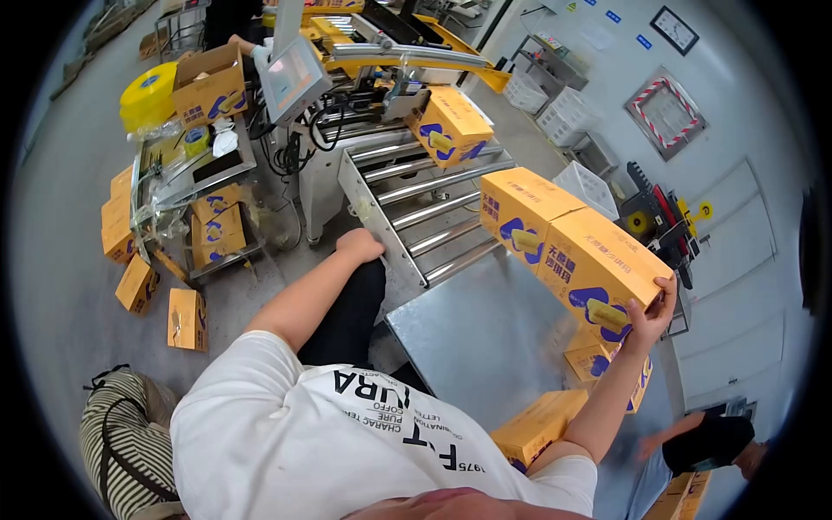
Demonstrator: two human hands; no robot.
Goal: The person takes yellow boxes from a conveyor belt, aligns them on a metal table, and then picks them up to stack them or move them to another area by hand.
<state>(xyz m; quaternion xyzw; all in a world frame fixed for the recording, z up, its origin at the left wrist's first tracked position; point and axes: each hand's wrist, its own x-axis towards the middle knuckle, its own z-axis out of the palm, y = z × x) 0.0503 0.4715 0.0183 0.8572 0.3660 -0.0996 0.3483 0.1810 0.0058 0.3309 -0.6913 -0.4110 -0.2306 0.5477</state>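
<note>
My right hand (652, 314) grips the near end of a yellow carton (602, 264), thumb on its printed front and fingers over the top edge. Against its far end sits a second yellow carton (524, 208), in line with it, at the end of the roller conveyor (442, 212). Both are above the metal table (477, 325). On my dark-trousered knee, close to the conveyor's side rail, my left hand (360, 246) rests with its fingers curled in and nothing visible in them.
Another yellow carton (451, 126) stands on the rollers by the machine. More cartons (542, 425) lie on the table near my right arm. Left of the conveyor are a monitor (295, 80), yellow tape rolls (147, 95) and a metal cart (195, 178). A person (706, 446) is at lower right.
</note>
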